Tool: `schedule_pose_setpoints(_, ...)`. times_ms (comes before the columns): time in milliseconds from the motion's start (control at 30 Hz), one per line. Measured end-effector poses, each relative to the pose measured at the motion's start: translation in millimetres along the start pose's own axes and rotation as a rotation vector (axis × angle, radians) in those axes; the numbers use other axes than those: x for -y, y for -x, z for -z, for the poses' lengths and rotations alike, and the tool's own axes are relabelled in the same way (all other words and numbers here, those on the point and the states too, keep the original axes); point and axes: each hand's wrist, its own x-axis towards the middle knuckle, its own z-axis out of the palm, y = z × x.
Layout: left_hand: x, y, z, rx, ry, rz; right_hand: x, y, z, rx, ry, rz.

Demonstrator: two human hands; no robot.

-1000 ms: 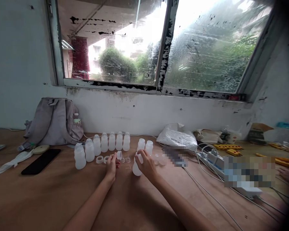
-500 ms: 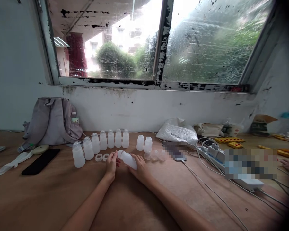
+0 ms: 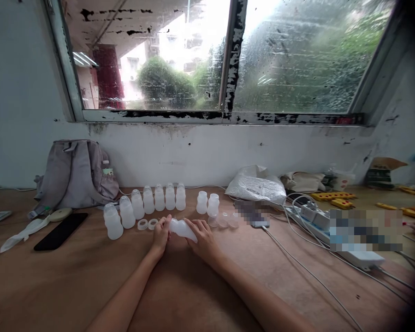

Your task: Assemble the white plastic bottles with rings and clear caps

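Observation:
A frosted white bottle (image 3: 182, 229) lies tilted between my hands, above the brown table. My right hand (image 3: 201, 235) wraps round its body at the lower right end. At its neck end, my left hand (image 3: 162, 234) has its fingers pressed together; the part they pinch is mostly hidden. Several capped bottles (image 3: 137, 204) stand in a curved row behind and left of my hands. Two uncapped bottles (image 3: 202, 203) stand behind to the right. Two white rings (image 3: 143, 224) lie beside my left hand, and clear domed caps (image 3: 223, 220) lie right of my right hand.
A grey backpack (image 3: 71, 173), a black phone (image 3: 60, 231) and a white strap (image 3: 26, 234) are on the left. To the right are a silver pouch (image 3: 257, 186), a cabled power strip (image 3: 359, 258) and yellow objects (image 3: 332, 197). Another person's hand shows at the right edge.
The bottle between my hands has turned to lie more level, and my left fingers have closed further over its neck end. The camera view has shifted slightly.

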Motion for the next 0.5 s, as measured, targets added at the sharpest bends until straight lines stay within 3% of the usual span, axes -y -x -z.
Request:
schedule_pose_setpoints(267,4.9,2.5,-1.0,0.002,-0.032,0.088,6.1,1.1,4.6,-0.017,0.024,-0.017)
schedule_pose_setpoints(500,-14.2,5.3,-3.8,0.011,0.051,-0.076,-0.2,0.0,3.8,-0.085,-0.054,-0.132)
